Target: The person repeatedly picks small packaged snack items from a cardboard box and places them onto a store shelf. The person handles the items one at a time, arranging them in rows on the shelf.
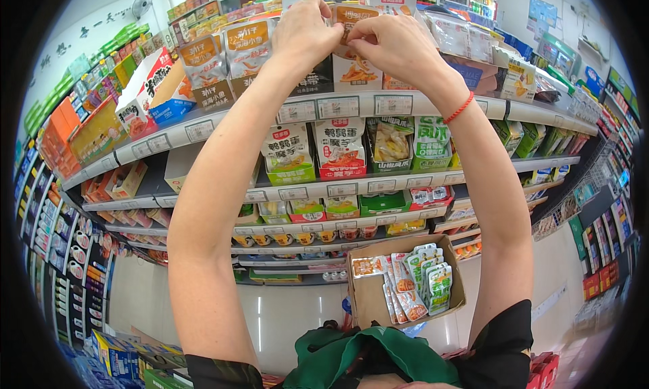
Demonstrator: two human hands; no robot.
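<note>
Both hands reach up to the top shelf of a shop rack. My left hand [308,30] is bent over the snack boxes, its thumb near the upper left of an orange and white snack packet [350,15]. At that packet's right side is my right hand [393,40], thumb and forefinger close together; whether either hand grips it cannot be told. Silver and orange fish snack pouches [248,41] stand in a display box to the left. Below, a cardboard box [369,300] holds several green, white and orange snack pouches [439,287].
The shelf edge [299,111] carries price tags. Lower shelves hold boxed pouches [340,148] and cups [283,237]. An open white and red carton [144,92] stands at upper left. Plastic-wrapped packs [459,36] lie at upper right. Blue and yellow boxes [119,358] are at lower left.
</note>
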